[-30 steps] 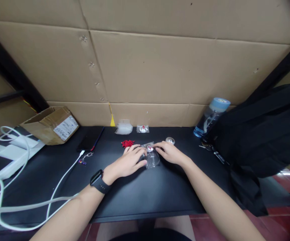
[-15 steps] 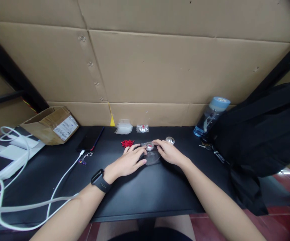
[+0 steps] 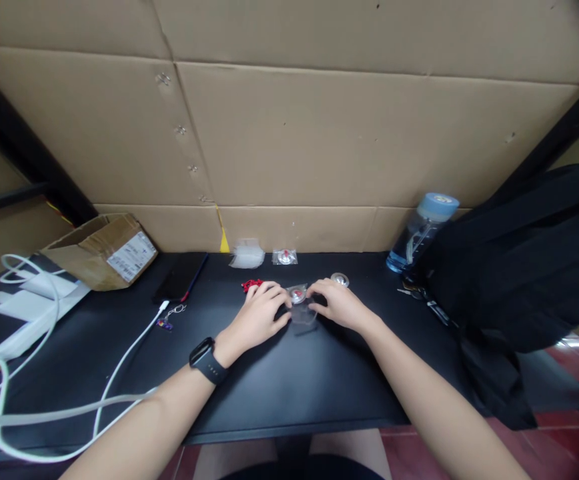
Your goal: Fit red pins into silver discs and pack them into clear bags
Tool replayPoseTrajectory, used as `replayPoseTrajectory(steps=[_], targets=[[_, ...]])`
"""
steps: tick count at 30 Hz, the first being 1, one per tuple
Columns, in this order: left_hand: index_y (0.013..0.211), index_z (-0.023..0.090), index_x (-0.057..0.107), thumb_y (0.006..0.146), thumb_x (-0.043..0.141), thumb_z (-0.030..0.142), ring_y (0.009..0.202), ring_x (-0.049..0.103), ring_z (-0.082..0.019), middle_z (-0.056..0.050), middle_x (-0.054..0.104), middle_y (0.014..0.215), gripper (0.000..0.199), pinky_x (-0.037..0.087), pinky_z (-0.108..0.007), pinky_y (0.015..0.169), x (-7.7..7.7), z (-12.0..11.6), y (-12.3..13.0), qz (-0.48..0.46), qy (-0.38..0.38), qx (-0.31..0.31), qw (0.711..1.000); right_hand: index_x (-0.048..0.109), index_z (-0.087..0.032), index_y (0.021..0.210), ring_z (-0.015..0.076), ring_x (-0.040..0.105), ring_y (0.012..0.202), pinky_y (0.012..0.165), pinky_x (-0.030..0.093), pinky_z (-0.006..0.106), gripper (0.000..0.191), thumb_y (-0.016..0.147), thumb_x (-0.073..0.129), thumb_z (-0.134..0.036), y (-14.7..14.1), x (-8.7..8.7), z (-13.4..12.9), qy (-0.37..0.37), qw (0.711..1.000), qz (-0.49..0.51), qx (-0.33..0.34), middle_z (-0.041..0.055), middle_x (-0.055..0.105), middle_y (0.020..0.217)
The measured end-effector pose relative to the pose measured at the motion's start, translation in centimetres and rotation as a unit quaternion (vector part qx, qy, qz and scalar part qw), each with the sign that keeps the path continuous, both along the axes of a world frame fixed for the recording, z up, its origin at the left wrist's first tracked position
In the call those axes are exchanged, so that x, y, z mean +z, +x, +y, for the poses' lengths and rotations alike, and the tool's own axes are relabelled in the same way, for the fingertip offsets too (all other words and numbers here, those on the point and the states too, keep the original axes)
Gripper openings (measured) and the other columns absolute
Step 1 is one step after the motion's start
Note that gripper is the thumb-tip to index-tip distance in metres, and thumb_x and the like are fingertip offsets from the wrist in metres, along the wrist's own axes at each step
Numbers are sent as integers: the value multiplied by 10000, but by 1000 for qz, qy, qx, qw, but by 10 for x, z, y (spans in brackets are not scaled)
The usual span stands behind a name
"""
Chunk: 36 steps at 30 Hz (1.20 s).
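Between my hands is a small clear plastic bag [image 3: 303, 317] with a round silver piece [image 3: 297, 294] in its upper part; a red bit shows at the silver piece's middle. My left hand [image 3: 264, 312], with a black watch at the wrist, has its fingers curled on the bag's left edge. Thumb and fingers of my right hand [image 3: 337, 303] pinch the right edge. Just beyond the left fingers lies a pile of small red pieces [image 3: 251, 285], partly covered by that hand. Another round silver piece [image 3: 340, 279] rests behind my right hand.
At the back of the black table are a stack of clear bags [image 3: 247, 254] and a bagged silver piece [image 3: 285, 257]. A cardboard box [image 3: 102, 250], phone [image 3: 173, 280] and white cables [image 3: 119, 370] lie left. A water bottle [image 3: 422, 233] and black backpack [image 3: 524, 267] stand right.
The bag's lower part has lifted and turned between my hands. My left hand has shifted slightly, covering more of the red pile. My right hand has barely moved.
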<state>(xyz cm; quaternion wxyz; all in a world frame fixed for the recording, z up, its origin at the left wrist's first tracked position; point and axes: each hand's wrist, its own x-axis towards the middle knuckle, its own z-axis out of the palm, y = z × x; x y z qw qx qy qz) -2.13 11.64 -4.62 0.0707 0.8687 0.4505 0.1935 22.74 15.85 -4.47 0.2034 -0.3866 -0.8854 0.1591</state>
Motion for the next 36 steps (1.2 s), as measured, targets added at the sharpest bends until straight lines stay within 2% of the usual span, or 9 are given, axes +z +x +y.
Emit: replayPoseTrajectory(steps=[3,10,16,18,20,23,27,32,36], targets=[[930,244,703,958,581,281,1215,509,-271,-43,701,1155,130,326,-470,1013,2,2,0,-24,15,30,999,704,-222,940,205,630,973,912,470,342,19,922,703,-216,1,4,-1,-2,1000,8,-13,47,719,1024],[811,277,770,890,663,326,1185,535,-282,-20,709,1170,141,340,-493,1001,8,3,-2,-92,-40,112,989,693,-207,858,204,631,1047,973,454,373,86,938,660,-211,3,9,-1,-41,997,72,-3,59,695,1154],[650,207,702,912,651,400,1115,539,-285,-50,704,1003,329,323,-506,974,0,2,3,-46,-24,121,991,635,-205,686,213,618,918,809,466,332,239,880,729,-308,-7,-2,-3,-21,993,6,-120,38,680,941],[649,193,667,909,654,374,1090,536,-280,-61,682,968,317,324,-492,959,0,2,4,-20,1,111,994,652,-214,743,214,604,908,800,467,324,167,848,763,-283,-9,-1,-5,1,992,4,-124,33,672,920],[753,200,668,916,645,350,1101,528,-280,-70,676,993,222,326,-478,961,1,0,5,-9,24,98,995,695,-223,891,206,600,935,858,474,329,45,871,734,-236,-9,3,-6,23,998,17,-61,39,687,985],[998,224,663,978,569,356,1214,503,-292,-83,690,1111,164,310,-478,1009,2,-1,5,-4,26,47,999,719,-225,1072,228,606,1021,941,472,362,206,878,734,-292,-11,5,-9,31,999,12,23,69,712,1122],[1169,247,624,991,553,435,1337,447,-327,-83,689,1243,269,269,-512,1061,-1,-2,4,8,3,7,1000,718,-217,1149,266,621,1086,975,463,408,304,862,747,-314,-16,-1,-11,13,1000,-15,0,88,734,1172],[1195,263,569,944,537,191,1239,548,-264,-54,739,1167,264,294,-446,987,-4,2,3,-37,-1,58,998,652,-242,1258,240,663,1060,976,456,406,321,938,651,-255,-15,-3,-9,-50,997,52,-20,65,773,1108],[1179,271,524,964,527,224,1112,639,-241,-22,785,1016,220,285,-426,949,-4,6,1,-94,-32,113,989,620,-243,1268,212,713,958,946,474,381,311,970,623,-331,-10,0,-6,-113,986,112,-45,42,789,1018]])
